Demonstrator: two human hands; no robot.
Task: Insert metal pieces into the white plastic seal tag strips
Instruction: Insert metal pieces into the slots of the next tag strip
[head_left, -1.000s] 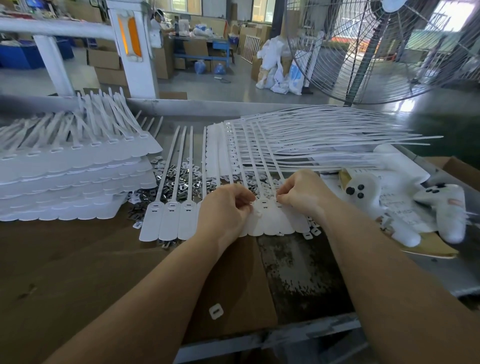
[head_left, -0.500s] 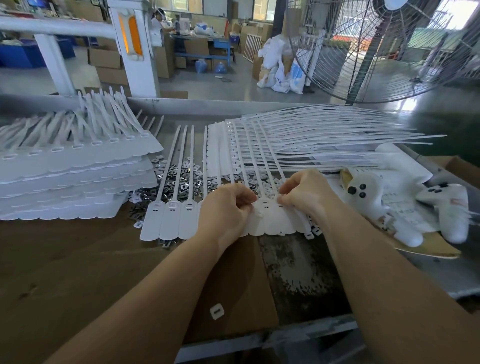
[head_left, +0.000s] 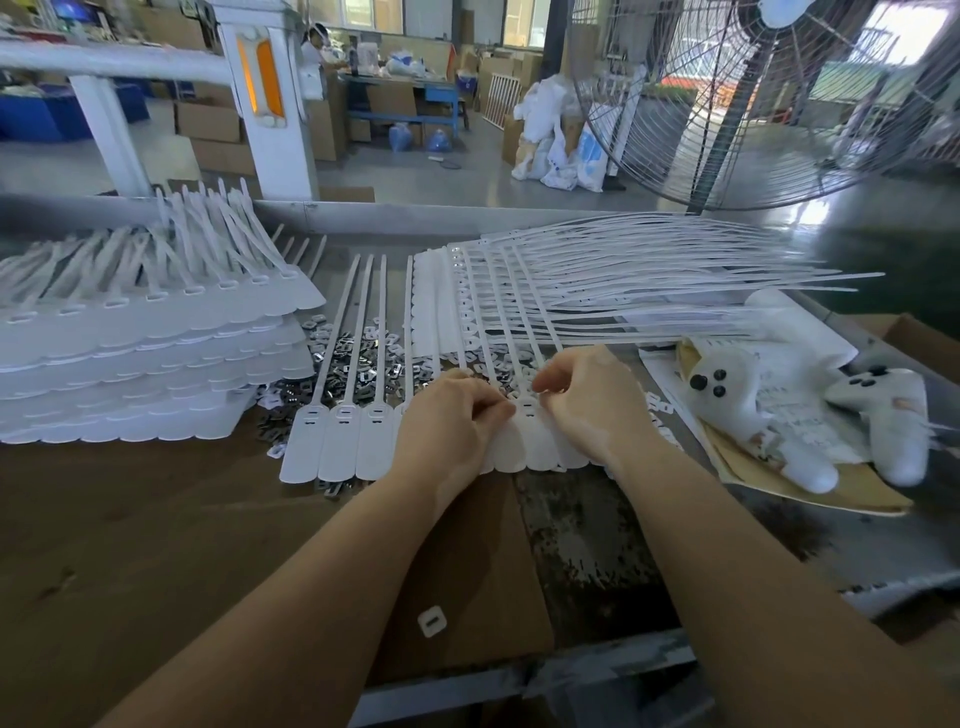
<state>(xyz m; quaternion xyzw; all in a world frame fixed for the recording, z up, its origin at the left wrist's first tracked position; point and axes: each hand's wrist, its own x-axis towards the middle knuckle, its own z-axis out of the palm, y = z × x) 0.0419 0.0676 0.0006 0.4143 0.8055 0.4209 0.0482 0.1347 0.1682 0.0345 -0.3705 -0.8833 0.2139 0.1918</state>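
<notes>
A white plush toy with black button eyes (head_left: 727, 400) was laid on brown cardboard sheets (head_left: 810, 488) at the right of the bench, beside a white game controller (head_left: 891, 415). A large wire-guarded pedestal fan (head_left: 748, 98) was stood behind. White filled sacks (head_left: 558, 140) and stacked brown cardboard boxes (head_left: 208, 124) were seen across the floor.

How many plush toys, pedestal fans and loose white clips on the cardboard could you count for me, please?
Plush toys: 2 (white plush animal, white plush game controller)
Pedestal fan: 1
Loose white clip on the cardboard: 1
Total: 4
</notes>
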